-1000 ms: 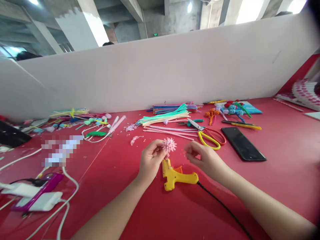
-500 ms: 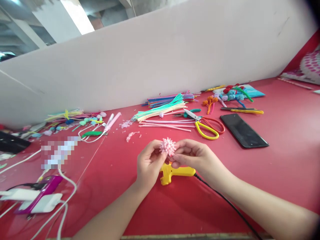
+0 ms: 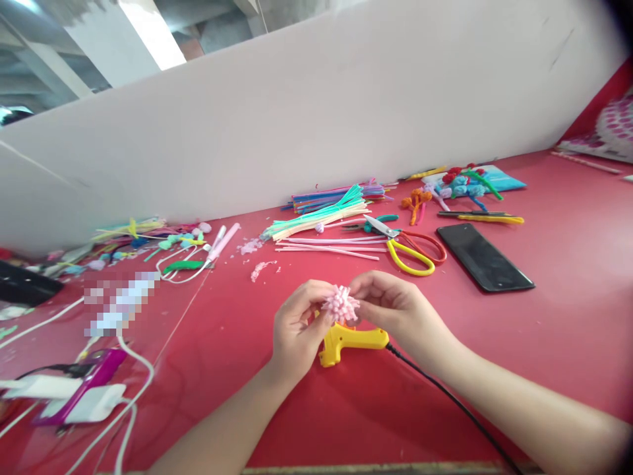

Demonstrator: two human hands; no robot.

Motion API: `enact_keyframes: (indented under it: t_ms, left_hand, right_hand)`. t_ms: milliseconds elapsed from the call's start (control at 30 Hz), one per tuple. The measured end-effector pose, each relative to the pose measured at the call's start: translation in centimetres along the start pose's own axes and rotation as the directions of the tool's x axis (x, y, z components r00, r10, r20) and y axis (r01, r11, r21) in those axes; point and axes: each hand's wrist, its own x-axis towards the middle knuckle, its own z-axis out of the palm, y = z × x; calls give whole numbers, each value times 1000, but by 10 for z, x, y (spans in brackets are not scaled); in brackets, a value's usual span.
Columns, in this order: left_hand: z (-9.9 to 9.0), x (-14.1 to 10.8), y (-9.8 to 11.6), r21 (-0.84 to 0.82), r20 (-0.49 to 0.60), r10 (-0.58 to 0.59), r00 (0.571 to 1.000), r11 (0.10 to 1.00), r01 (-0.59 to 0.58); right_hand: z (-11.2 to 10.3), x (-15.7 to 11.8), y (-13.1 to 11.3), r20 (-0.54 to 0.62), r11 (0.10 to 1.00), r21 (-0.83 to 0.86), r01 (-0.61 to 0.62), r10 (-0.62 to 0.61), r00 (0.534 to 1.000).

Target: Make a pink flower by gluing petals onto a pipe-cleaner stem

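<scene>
A spiky pink ball (image 3: 341,303) is held up between both hands over the red table (image 3: 494,356). My left hand (image 3: 301,326) pinches its left side with thumb and fingers. From the right, my right hand (image 3: 388,300) has its thumb and curled fingers on the ball's edge; the fingertips are partly hidden behind it. Just below the ball a yellow glue gun (image 3: 359,338) lies on the table, its upper left part hidden by the left hand and the ball. Its black cord runs under the right forearm's side toward the front edge.
Beyond the hands lie scissors (image 3: 410,257), pliers (image 3: 368,226), bundled pipe cleaners (image 3: 321,218) and pink scraps (image 3: 261,269). A black phone (image 3: 484,257) is at right. White cables, a purple power strip (image 3: 101,373) and a pink tool (image 3: 222,244) lie left. A pale partition (image 3: 316,119) stands behind.
The pink ball has moved slightly right and down and turned, showing another side. Both hands have shifted a little, with the right hand's fingers more curled against the ball.
</scene>
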Motion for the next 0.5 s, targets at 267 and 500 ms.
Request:
enact_keyframes:
  t_ms: [267, 500]
  left_hand:
    - [-2, 1, -3, -53, 101, 32, 994, 998, -27]
    - [-1, 2, -1, -20, 150, -16, 989, 1000, 19]
  right_hand:
    - [-4, 2, -3, -23, 997, -78, -15, 14, 1000]
    - [-5, 2, -3, -12, 996, -91, 10, -11, 1000]
